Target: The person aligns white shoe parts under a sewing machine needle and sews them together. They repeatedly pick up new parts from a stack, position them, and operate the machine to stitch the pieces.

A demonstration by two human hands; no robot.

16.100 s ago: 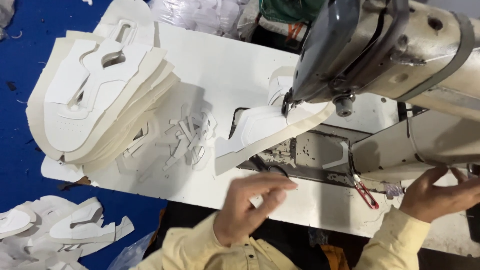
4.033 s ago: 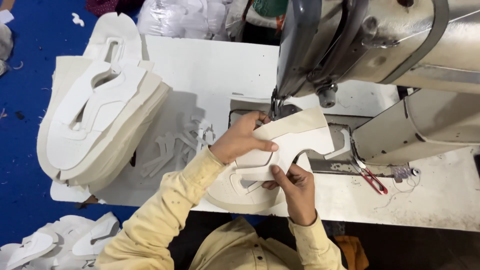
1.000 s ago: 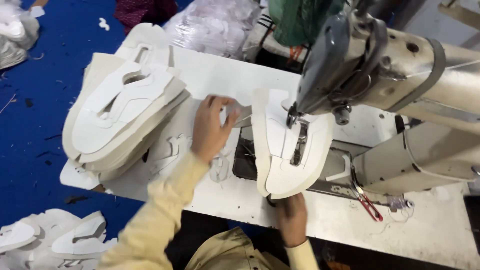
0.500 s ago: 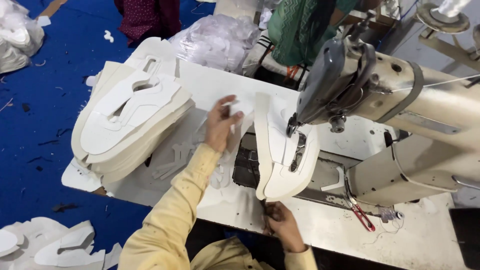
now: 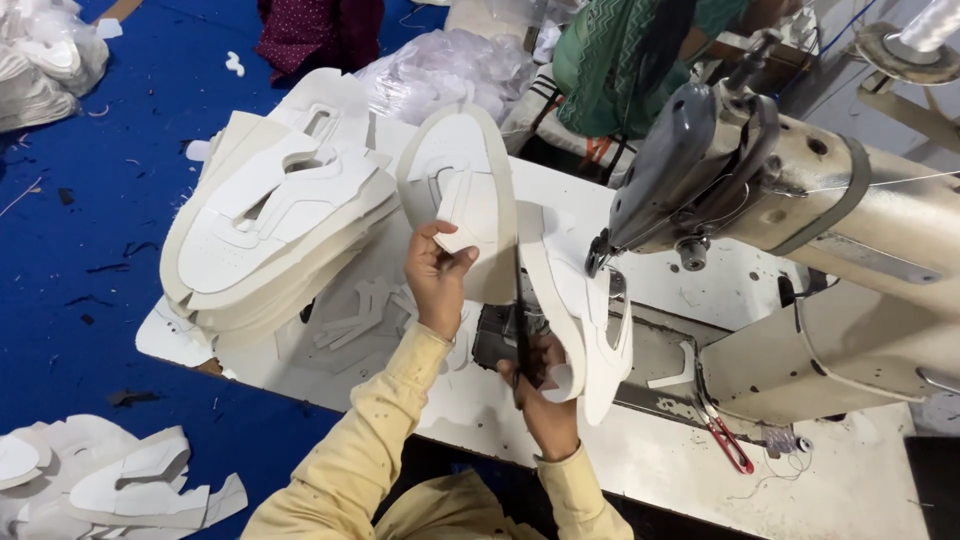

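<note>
White shoe piece (image 5: 462,190), big and curved, stands up in my left hand (image 5: 437,285). My thumb and fingers pinch its lower edge, so most of the piece sticks up above my hand, over the white table (image 5: 640,470). A second white shoe piece (image 5: 580,300) hangs just to the right of it, under the head of the grey sewing machine (image 5: 760,180). The two pieces look joined along one side, but I cannot tell for sure.

My right hand (image 5: 540,395) is closed around something dark and thin (image 5: 522,330) that points up between the two pieces. It looks like scissors, but it is hard to make out. My right hand also touches the bottom of the second piece. My own fingers hide how it holds on.

Both my arms wear yellow sleeves (image 5: 360,450). My left arm reaches up and away from me, with the wrist bent. My right arm is short and close to my body, with the hand turned up.

A tall stack of white shoe pieces (image 5: 270,230) sits on the left end of the table, well apart from my hands. Small white scraps (image 5: 360,315) lie near my left wrist. Red snips (image 5: 728,445) lie on the table by the machine. More white pieces (image 5: 120,480) lie on the blue floor (image 5: 90,250), partly cut off at the edge.
</note>
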